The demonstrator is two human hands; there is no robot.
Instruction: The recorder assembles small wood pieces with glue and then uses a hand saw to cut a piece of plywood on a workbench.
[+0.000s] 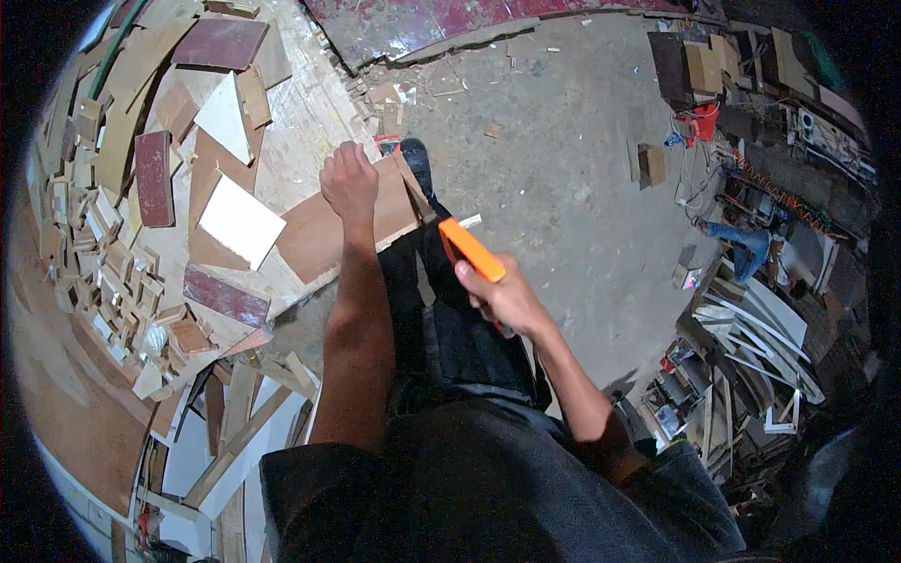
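My right hand (pixel 507 300) is wrapped around the orange handle of a handsaw (pixel 475 251). Its narrow blade, seen almost edge-on, runs up and to the left against the right end of a brown board (pixel 324 231). That board lies slanted over the edge of the worktable (pixel 314 122), its right end sticking out above my legs. On the board's far edge rests my left hand (pixel 350 185), its fingers curled down over it; the fingertips are hidden.
Left on the worktable lie a white square panel (pixel 242 220), dark red boards (pixel 155 178) and several small wood blocks (pixel 117 263). Wood strips (pixel 239 436) stand below its near edge. My shoe (pixel 416 159) is on the concrete floor (pixel 563 188). Scrap strips (pixel 751 338) are piled at right.
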